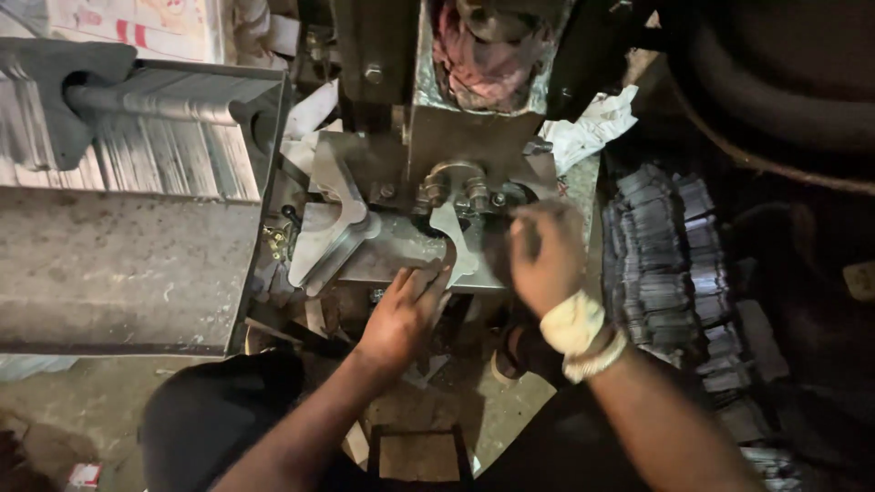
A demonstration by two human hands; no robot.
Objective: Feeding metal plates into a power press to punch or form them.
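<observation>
My left hand (401,314) rests at the front edge of a press machine's steel bed (401,255), its fingers touching the lower end of a flat, curved metal blank (458,246) that lies under the die. My right hand (544,255), with a cloth wrap and bangle at the wrist, is blurred and hovers just right of that blank, fingers curled; whether it grips anything I cannot tell. A small pile of similar cut metal pieces (330,228) lies to the left on the bed.
A long grey metal tray (118,269) with stacked sheet pieces on a rod (155,100) fills the left. Rows of stacked metal stampings (661,255) stand at the right. The press head (474,109) with rags stuffed in it rises behind.
</observation>
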